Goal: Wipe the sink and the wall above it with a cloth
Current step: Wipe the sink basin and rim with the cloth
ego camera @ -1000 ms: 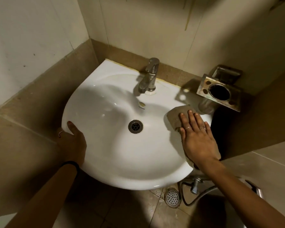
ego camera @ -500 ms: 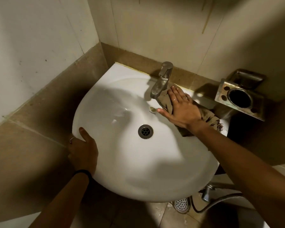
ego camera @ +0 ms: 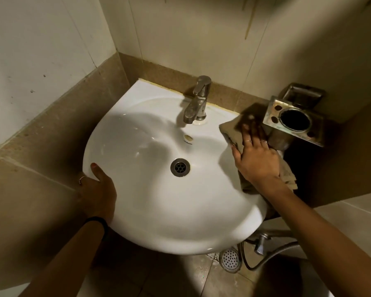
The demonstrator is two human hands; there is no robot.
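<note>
Wiping the back right corner of the sink, just right of the tap.

The right hand [ego camera: 257, 159] lies flat with straight fingers on the brown, crumpled cloth [ego camera: 229, 130] and presses it on the rim of the round white sink [ego camera: 159, 211], to the right of the grey metal tap [ego camera: 198, 99]; its grip is open, not curled round the cloth. The left hand [ego camera: 99, 189] holds the sink's edge far to the left of the tap, thumb on top; its other fingers are hidden under the rim. I think the sink step is in hand. Next, the cloth should go round the bowl, then up the pale tiled wall [ego camera: 180, 35] behind the tap. Tiny dark writing sits under the overflow hole [ego camera: 188, 137] below the tap, too small to read.
</note>
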